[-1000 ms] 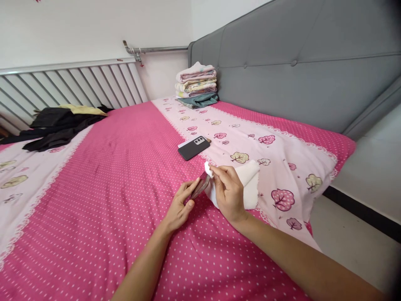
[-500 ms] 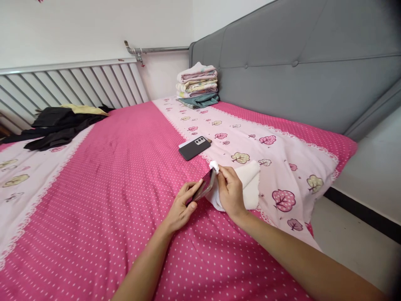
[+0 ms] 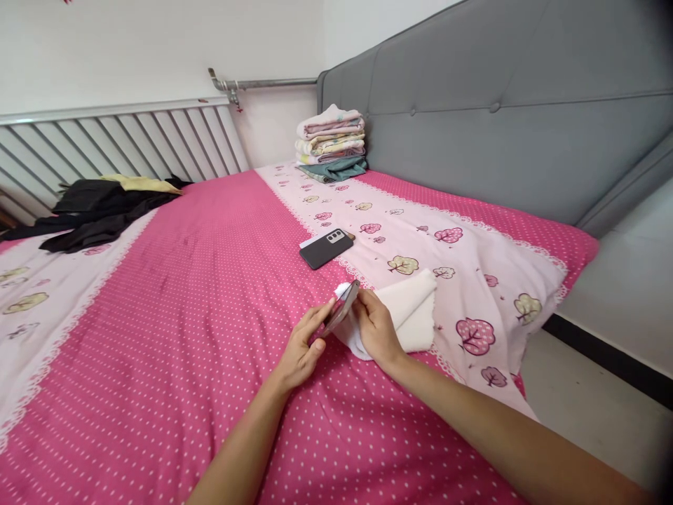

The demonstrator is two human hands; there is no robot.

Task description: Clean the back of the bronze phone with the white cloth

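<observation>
My left hand (image 3: 303,348) grips a phone (image 3: 341,308) by its near edge, fingers and thumb on either side, and the phone is tilted up on its side. At the far end of it my right hand (image 3: 377,326) holds a white cloth (image 3: 359,345). A bunched tip of this cloth pokes out beyond the phone, and the rest hangs below the right hand. The right fingertips are partly hidden behind the phone. Right of that hand lies a folded cream-white cloth (image 3: 413,308) on the bed. Beyond my hands, a dark phone (image 3: 327,250) with its camera side up lies on something white.
The bed has a pink dotted sheet (image 3: 200,294) with printed pale bands. Folded cloths (image 3: 331,144) are stacked by the grey headboard (image 3: 473,112). Dark clothes (image 3: 99,210) lie at the far left, before a white radiator (image 3: 158,140). A metal pipe (image 3: 278,83) runs along the wall.
My right hand has shifted slightly left and down along the phone's far end. The white cloth tip has moved left, to the phone's other side. My left hand has barely moved.
</observation>
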